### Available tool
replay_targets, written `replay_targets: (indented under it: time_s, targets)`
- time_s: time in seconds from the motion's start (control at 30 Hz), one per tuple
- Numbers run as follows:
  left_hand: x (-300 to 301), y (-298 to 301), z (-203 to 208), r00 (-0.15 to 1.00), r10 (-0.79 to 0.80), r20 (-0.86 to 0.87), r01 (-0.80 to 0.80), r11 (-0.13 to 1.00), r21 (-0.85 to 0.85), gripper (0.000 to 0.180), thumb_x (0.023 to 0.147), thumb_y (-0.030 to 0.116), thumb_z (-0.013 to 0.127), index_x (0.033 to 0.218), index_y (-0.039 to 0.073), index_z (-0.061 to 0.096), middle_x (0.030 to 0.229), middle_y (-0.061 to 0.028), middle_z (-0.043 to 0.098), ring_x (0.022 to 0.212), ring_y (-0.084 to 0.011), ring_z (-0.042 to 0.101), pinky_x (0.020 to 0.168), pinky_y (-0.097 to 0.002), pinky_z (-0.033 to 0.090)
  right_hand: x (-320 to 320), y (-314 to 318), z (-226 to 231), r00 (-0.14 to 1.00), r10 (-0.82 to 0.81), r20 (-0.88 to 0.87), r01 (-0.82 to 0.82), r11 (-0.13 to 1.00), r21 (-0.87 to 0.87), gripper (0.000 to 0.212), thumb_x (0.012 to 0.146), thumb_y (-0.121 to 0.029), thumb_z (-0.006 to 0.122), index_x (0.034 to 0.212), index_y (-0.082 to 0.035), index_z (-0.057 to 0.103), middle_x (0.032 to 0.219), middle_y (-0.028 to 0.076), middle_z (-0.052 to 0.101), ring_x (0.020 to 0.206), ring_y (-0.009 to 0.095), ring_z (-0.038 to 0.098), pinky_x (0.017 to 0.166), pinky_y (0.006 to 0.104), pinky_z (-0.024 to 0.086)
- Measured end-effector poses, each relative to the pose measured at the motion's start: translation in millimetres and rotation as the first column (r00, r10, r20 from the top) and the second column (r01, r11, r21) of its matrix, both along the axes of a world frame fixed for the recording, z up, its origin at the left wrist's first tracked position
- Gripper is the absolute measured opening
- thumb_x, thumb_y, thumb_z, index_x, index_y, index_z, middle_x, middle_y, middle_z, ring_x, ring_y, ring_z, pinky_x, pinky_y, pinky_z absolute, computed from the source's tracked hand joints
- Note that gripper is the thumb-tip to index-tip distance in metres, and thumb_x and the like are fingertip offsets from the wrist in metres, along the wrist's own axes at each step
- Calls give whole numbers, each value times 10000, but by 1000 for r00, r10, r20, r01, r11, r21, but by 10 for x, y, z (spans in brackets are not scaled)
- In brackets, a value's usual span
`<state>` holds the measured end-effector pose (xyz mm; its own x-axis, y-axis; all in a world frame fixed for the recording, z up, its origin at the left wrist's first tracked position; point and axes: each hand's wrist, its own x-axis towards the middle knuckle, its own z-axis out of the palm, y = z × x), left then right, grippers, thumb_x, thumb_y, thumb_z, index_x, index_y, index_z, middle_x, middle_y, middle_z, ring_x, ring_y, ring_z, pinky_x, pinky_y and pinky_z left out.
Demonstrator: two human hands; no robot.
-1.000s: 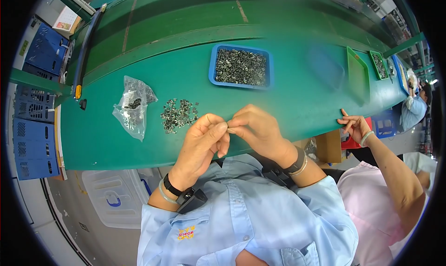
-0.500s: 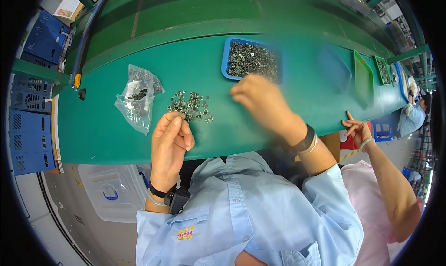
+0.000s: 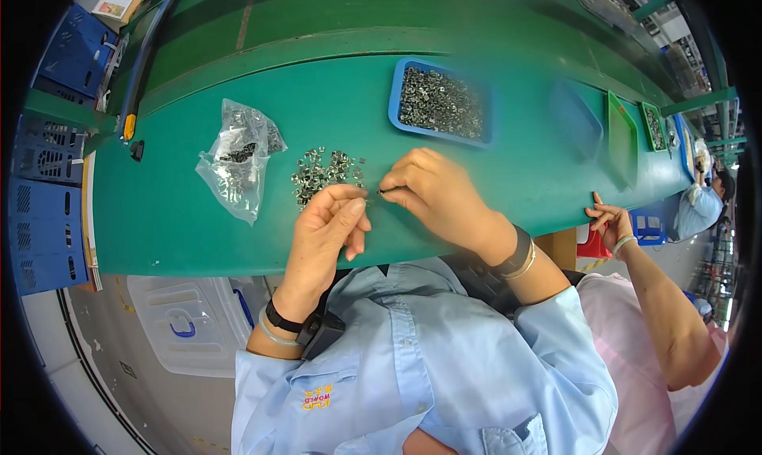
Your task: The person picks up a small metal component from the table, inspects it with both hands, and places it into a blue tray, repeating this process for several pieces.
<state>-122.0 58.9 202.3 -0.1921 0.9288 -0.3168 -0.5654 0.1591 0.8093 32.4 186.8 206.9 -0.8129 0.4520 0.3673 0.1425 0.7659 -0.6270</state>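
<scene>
Near the middle of the frame, the left hand [image 3: 327, 231] and the right hand [image 3: 432, 194] meet fingertip to fingertip over the green table [image 3: 175, 217]. The right hand pinches a small metal part [image 3: 382, 191] just beside the left thumb; the left hand is curled, but its grip cannot be told. A heap of parts [image 3: 324, 173] lies just above the left hand, a blue tray [image 3: 441, 103] above the right, a plastic bag [image 3: 238, 160] further left.
</scene>
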Motion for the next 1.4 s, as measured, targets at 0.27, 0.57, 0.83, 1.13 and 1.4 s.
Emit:
replay_targets:
  time_s: [0.27, 0.57, 0.83, 1.13, 1.4]
  targets:
    - [89, 127, 11, 990, -132, 54, 134, 991, -19, 164, 943, 165, 568, 1007, 15, 580, 722, -34, 598, 517, -63, 508, 419, -177, 361, 120, -60, 140, 999, -21, -29, 22, 999, 35, 148, 748, -105, 710, 879, -80, 645, 879, 57, 592, 829, 260, 581, 724, 364, 469]
    - [161, 136, 38, 985, -113, -131, 110, 994, -29, 153, 930, 159, 586, 1002, 25, 606, 743, -19, 613, 546, -46, 513, 445, -167, 366, 198, -68, 100, 998, -33, -46, 21, 968, -250, 137, 784, -82, 698, 903, -51, 638, 898, 69, 587, 822, 226, 596, 704, 320, 496]
    - [185, 115, 54, 948, -69, -310, 72, 997, 1, 157, 920, 136, 596, 1040, 36, 614, 764, -3, 611, 604, -39, 509, 504, -169, 374, 182, -97, 85, 996, -86, -39, 65, 922, -382, 143, 791, -52, 691, 918, -39, 627, 903, 77, 589, 798, 218, 599, 676, 300, 502]
    - [149, 106, 29, 924, -26, -381, 37, 999, 22, 159, 923, 119, 587, 1053, 31, 609, 778, -15, 628, 609, -40, 513, 505, -168, 371, 118, -118, 54, 988, -113, -107, 93, 980, -173, 144, 780, -21, 693, 903, -46, 621, 851, 74, 591, 791, 215, 599, 658, 308, 496]
    - [93, 118, 43, 941, -31, -337, 30, 1000, -8, 165, 932, 131, 572, 1054, 25, 604, 768, -23, 637, 585, -41, 521, 476, -162, 360, 98, -99, 64, 984, -139, -108, 113, 969, -219, 159, 768, -27, 697, 902, -36, 611, 846, 76, 592, 804, 231, 595, 657, 312, 496]
